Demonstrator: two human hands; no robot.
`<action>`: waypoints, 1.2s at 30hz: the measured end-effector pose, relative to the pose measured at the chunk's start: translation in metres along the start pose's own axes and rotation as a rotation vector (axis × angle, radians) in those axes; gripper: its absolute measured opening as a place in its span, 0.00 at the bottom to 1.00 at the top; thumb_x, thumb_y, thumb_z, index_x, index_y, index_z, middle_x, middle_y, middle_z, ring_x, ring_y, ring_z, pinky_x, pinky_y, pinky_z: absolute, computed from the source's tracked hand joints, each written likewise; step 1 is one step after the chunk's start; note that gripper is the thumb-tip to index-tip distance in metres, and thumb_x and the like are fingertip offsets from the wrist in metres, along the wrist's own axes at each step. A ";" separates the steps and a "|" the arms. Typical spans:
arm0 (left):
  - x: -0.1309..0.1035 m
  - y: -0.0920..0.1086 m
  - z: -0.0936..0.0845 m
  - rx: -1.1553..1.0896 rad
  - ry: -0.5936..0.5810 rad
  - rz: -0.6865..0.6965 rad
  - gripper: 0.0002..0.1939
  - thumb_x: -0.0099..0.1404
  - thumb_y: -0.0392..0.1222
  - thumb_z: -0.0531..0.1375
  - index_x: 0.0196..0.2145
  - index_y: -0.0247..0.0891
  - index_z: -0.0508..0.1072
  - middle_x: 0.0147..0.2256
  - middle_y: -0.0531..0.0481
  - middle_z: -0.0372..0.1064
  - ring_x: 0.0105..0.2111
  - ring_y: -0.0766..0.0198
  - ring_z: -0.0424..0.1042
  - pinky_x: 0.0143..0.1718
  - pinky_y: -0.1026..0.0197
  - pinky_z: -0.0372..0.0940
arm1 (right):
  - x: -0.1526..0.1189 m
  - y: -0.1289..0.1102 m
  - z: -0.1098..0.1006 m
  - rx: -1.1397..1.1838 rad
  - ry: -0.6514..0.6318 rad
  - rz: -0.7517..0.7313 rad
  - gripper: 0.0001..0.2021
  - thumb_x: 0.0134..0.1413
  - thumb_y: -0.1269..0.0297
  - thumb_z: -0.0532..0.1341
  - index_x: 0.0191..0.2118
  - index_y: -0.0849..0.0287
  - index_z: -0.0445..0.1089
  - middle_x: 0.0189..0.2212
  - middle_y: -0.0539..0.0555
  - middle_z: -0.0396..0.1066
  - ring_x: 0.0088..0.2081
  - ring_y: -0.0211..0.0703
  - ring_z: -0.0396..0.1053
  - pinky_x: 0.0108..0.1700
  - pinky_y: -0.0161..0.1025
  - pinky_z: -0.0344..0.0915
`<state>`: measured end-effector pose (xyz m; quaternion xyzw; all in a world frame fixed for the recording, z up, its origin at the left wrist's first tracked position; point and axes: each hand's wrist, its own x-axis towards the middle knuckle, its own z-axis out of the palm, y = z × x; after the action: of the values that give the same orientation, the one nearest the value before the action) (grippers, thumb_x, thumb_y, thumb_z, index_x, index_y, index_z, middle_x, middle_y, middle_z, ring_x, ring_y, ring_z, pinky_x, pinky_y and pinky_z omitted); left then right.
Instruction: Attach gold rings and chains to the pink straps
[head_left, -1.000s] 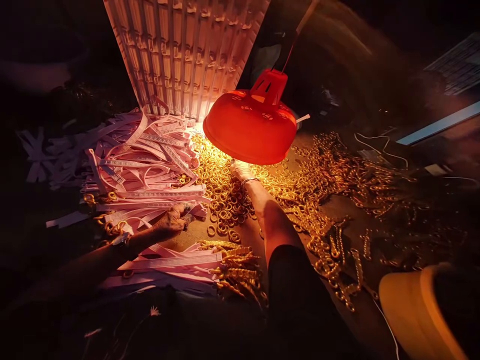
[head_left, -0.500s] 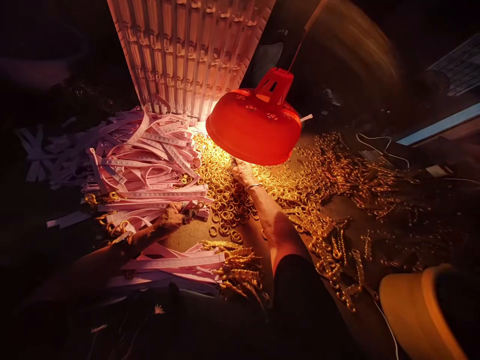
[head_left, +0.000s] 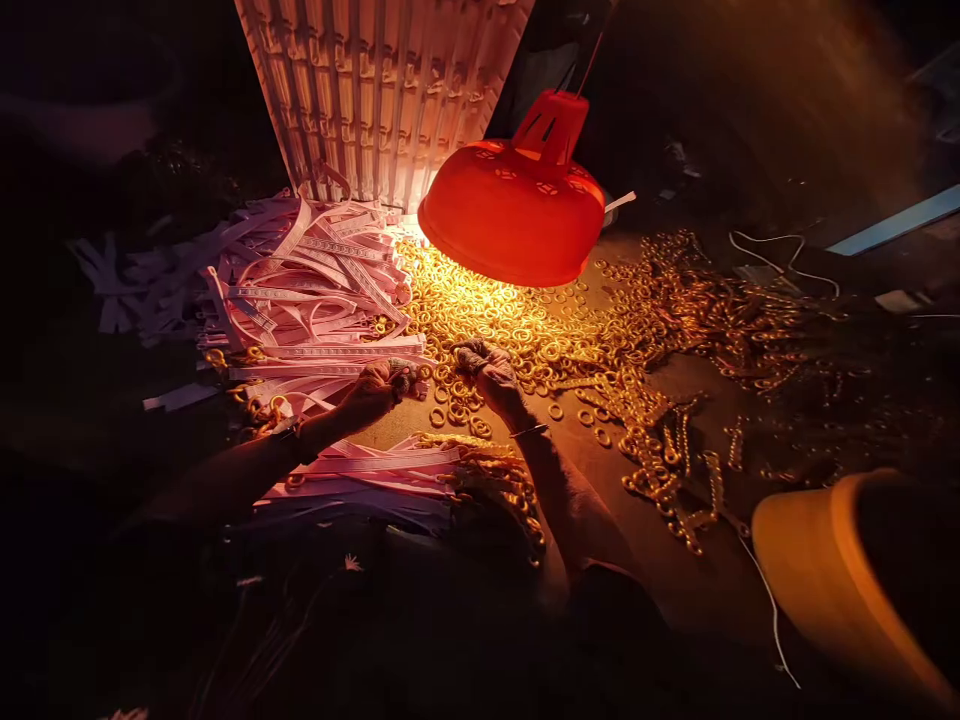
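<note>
L hand (head_left: 388, 383) nr pink straps (head_left: 337, 350); R hand (head_left: 486, 366) nr rings (head_left: 525, 330); lamp (head_left: 514, 215) abv

no readable text, labels, or numbers

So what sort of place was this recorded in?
Probably a small, dim workshop: a red lamp hangs low over loose gold-coloured rings, which lie beside a pile of pinkish strips.

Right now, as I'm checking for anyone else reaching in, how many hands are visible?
2: the left hand beside the pink strips, the right hand by the gold rings. Others may be hidden in the dark.
</note>
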<state>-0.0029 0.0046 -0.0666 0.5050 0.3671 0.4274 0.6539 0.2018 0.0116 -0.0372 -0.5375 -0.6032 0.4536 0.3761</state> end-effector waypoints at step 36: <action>0.004 -0.008 0.003 0.188 0.072 -0.074 0.15 0.47 0.24 0.57 0.12 0.35 0.56 0.16 0.55 0.52 0.20 0.73 0.48 0.22 0.64 0.45 | -0.017 0.017 0.055 -0.078 0.055 -0.010 0.15 0.55 0.50 0.58 0.29 0.55 0.57 0.21 0.49 0.63 0.22 0.35 0.61 0.24 0.33 0.57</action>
<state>0.0028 0.0063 -0.0735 0.5348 0.4471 0.3844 0.6053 0.1580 -0.0128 -0.0694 -0.5610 -0.6127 0.4127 0.3736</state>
